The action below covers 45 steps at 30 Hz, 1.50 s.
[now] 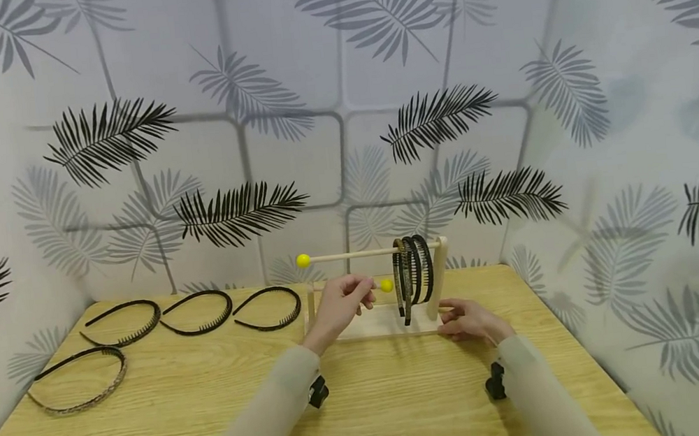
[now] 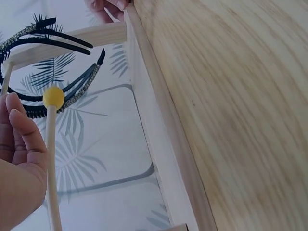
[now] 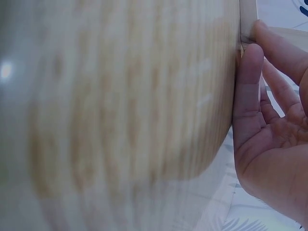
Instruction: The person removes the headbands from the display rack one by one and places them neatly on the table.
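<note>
A wooden two-rod stand (image 1: 366, 324) stands toward the back of the table. Several toothed headbands (image 1: 415, 268), black and patterned, hang at the right end of its upper rod (image 1: 353, 255). My left hand (image 1: 342, 304) is in front of the stand, fingers loosely curled, beside the yellow ball (image 2: 53, 97) that tips the lower rod (image 2: 52, 163). Nothing shows between its fingers in the left wrist view. At the base's right end, my right hand (image 1: 469, 320) holds the stand, thumb in front and fingers behind; its thumb (image 3: 250, 67) lies close along the tabletop.
On the left of the table lie more headbands: a patterned one (image 1: 80, 408) nearest me, and several dark ones in a row behind, the last (image 1: 269, 328) left of the stand. Another yellow ball (image 1: 303, 260) caps the upper rod's left end. Leaf-printed cloth (image 1: 293, 160) surrounds the table.
</note>
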{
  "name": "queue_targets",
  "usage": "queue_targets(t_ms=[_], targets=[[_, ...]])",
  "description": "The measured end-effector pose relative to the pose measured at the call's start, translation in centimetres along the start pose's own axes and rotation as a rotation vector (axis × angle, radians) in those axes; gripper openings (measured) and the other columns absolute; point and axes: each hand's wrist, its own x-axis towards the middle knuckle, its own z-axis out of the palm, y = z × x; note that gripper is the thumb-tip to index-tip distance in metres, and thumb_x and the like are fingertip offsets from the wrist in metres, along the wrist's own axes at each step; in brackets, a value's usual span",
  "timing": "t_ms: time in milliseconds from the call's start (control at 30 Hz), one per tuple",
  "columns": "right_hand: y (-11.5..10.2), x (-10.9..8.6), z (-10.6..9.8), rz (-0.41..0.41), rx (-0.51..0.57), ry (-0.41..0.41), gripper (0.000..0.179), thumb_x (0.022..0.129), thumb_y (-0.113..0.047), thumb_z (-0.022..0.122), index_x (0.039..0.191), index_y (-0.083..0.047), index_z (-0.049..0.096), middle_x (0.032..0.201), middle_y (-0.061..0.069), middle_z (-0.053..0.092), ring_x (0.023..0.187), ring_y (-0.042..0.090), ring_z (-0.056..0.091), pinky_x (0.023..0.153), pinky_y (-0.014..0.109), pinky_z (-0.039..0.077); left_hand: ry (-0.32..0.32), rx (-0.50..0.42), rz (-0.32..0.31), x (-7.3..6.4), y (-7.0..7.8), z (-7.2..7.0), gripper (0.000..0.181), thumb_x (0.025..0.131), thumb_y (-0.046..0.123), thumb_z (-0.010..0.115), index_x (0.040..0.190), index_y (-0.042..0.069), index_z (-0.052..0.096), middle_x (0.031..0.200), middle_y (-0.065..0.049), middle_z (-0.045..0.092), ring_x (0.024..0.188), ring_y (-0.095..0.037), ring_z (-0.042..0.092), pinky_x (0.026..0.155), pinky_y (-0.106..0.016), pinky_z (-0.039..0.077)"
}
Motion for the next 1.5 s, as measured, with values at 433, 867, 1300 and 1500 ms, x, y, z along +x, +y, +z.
queue_targets(t_ms=[433,867,1300,1500], targets=[[-0.2,0.0,-0.2,-0.011,-0.014,0.004,0.075,0.090,-0.004,0.069,0.152,0.003,0.028,0.113,0.014,0.057,0.083,0.010,0.061,0.072,0.026,0.057,-0.003,-0.074,0.012,0.9,1.0,3.0,0.029,0.098,0.030,0.062,0.116,0.008,0.071,0.103,-0.027,0.068,0.081,-0.020,0.066,0.064,-0.026,0.053],[-0.3,0.2,-0.1,0.010,-0.014,0.018,0.074,0.088,-0.004,0.071,0.151,0.002,0.032,0.109,0.011,0.059,0.081,0.010,0.060,0.070,0.025,0.056,0.048,-0.180,0.008,2.7,2.0,4.6,0.034,0.093,0.025,0.070,0.120,0.006,0.069,0.109,-0.013,0.072,0.094,-0.032,0.068,0.085,-0.056,0.054],[0.2,0.4,-0.1,0.010,-0.011,0.019,0.073,0.088,-0.004,0.071,0.150,0.002,0.033,0.109,0.012,0.059,0.082,0.011,0.060,0.071,0.026,0.056,0.135,-0.237,-0.034,3.1,2.6,5.9,0.037,0.092,0.013,0.069,0.128,0.002,0.064,0.115,-0.018,0.069,0.087,-0.012,0.066,0.081,-0.042,0.058],[0.2,0.3,-0.1,0.000,-0.009,0.017,0.072,0.088,-0.004,0.071,0.149,0.002,0.034,0.106,0.010,0.058,0.080,0.010,0.059,0.069,0.025,0.056,0.121,-0.233,-0.068,2.6,3.0,5.5,0.038,0.092,0.007,0.069,0.128,-0.002,0.062,0.110,-0.019,0.069,0.082,-0.011,0.066,0.082,-0.039,0.058]])
